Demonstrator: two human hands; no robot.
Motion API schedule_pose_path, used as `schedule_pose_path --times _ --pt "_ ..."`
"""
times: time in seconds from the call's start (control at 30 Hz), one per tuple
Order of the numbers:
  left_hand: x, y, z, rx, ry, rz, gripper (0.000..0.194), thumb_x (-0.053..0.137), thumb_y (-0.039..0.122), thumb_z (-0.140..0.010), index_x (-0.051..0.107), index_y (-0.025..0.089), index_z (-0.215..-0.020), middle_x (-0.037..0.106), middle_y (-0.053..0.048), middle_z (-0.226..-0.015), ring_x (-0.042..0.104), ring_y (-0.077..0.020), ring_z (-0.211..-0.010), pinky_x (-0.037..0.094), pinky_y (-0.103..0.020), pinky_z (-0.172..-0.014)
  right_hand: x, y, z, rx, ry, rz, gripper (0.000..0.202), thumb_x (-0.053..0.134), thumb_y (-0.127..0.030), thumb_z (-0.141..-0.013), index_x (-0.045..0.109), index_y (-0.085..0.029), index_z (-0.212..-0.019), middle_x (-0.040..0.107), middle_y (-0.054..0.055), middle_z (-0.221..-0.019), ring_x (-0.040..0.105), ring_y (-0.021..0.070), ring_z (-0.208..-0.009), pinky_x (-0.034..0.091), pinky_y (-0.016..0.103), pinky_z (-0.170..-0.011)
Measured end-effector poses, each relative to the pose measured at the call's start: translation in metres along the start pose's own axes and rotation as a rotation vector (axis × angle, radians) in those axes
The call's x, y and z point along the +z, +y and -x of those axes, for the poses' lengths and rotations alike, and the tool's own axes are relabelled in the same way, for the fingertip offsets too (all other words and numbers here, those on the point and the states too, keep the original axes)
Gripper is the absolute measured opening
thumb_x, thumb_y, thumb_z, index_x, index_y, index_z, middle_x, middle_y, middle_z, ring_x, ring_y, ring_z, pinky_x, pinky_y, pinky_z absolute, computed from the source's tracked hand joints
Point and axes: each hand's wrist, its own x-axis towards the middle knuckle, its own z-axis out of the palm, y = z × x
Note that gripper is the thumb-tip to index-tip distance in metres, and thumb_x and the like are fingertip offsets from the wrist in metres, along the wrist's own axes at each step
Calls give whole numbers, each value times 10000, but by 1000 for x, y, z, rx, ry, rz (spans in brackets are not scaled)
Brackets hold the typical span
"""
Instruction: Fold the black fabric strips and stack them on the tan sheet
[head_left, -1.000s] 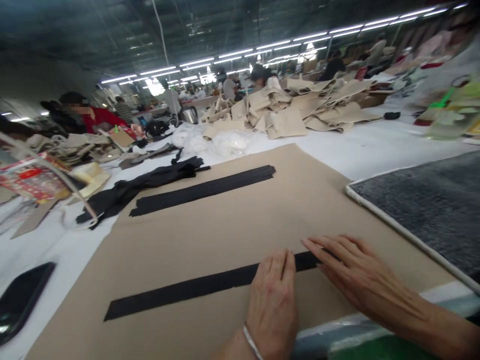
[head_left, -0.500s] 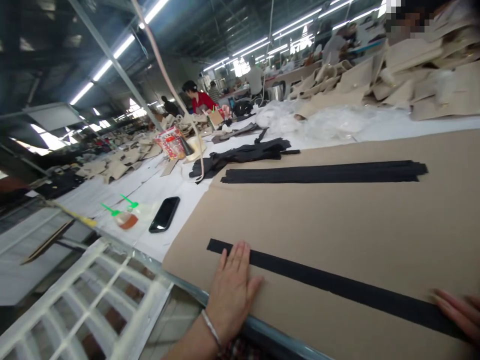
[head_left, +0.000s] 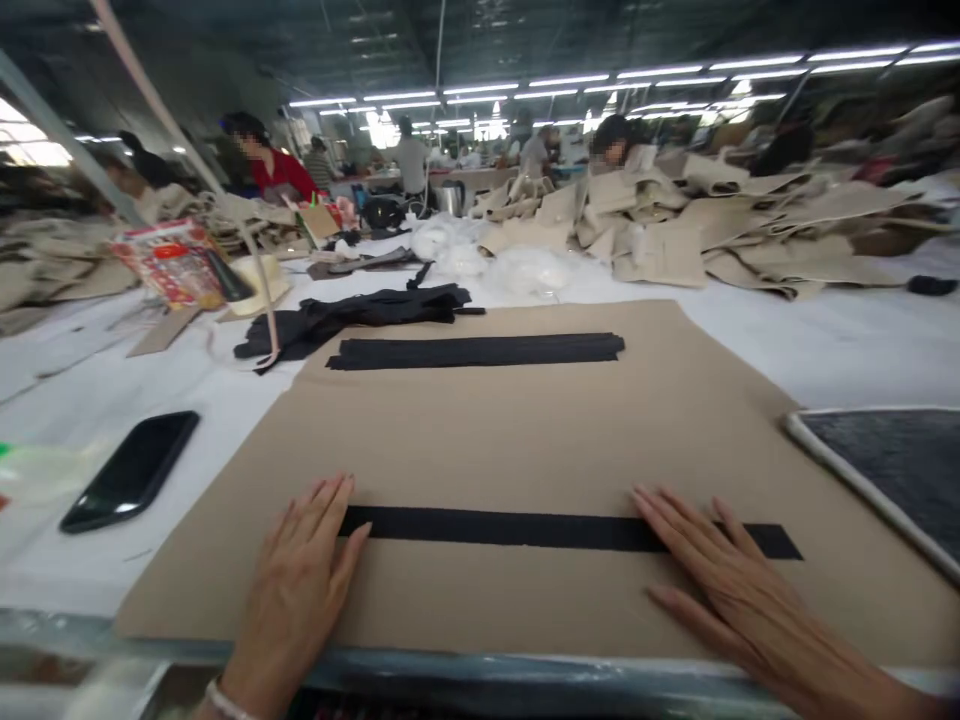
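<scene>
A single black strip [head_left: 510, 527] lies straight across the near part of a tan sheet [head_left: 480, 435]. Flat over its left end rests my left hand [head_left: 304, 565], fingers extended and holding nothing. My right hand [head_left: 716, 570] lies across the strip near its right end, fingers spread, with a short piece of the strip showing beyond them. Farther back on the sheet is a stack of black strips [head_left: 480, 350], and behind that to the left a crumpled bundle of black strips [head_left: 360, 313].
A phone [head_left: 131, 472] lies at the left on the white table [head_left: 225, 420]. A dark pad with a pale edge [head_left: 892, 470] is at the right. A cord [head_left: 259, 270] hangs at the left. Tan pieces [head_left: 660, 240] are piled behind; people sit farther back.
The view has swung right and levelled. My right hand, earlier at the frame's edge, is now fully in view on the strip. My left hand now covers the strip's left end.
</scene>
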Motion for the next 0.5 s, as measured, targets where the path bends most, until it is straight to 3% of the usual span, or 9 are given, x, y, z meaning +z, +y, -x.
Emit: schedule_pose_path --times 0.1,0.27,0.4,0.5 --pt "2 4 -3 -92 -3 169 523 361 548 -928 535 216 -1293 610 -99 -1277 564 -288 -1181 426 -472 -1026 -13 -19 -16 -29 -38 29 726 418 -507 -975 45 -268 -1549 324 61 -1520 321 308 -1387 149 645 -1142" --pt "-6 -12 -7 -581 -55 315 473 480 603 -812 608 331 -1178 688 -24 -1079 665 -299 -956 514 -436 -854 -16 -46 -35 -59 -120 -100 741 428 -472 -988 -26 -282 -1543 284 39 -1533 311 272 -1394 124 600 -1168" --pt "-11 -25 -12 -717 -7 501 756 650 584 -688 442 334 -1371 707 -3 -927 662 -297 -951 460 -481 -947 -7 -35 -20 33 -76 -167 687 424 -450 -981 55 -324 -1546 338 17 -1513 387 280 -1352 255 558 -1154" --pt "-15 -32 -12 -804 -17 774 927 707 569 -675 287 315 -1461 703 -25 -1012 672 -266 -942 473 -449 -940 20 -15 -13 34 56 -131 643 426 -425 -965 155 -331 -1540 426 15 -1464 480 301 -1282 345 540 -1113"
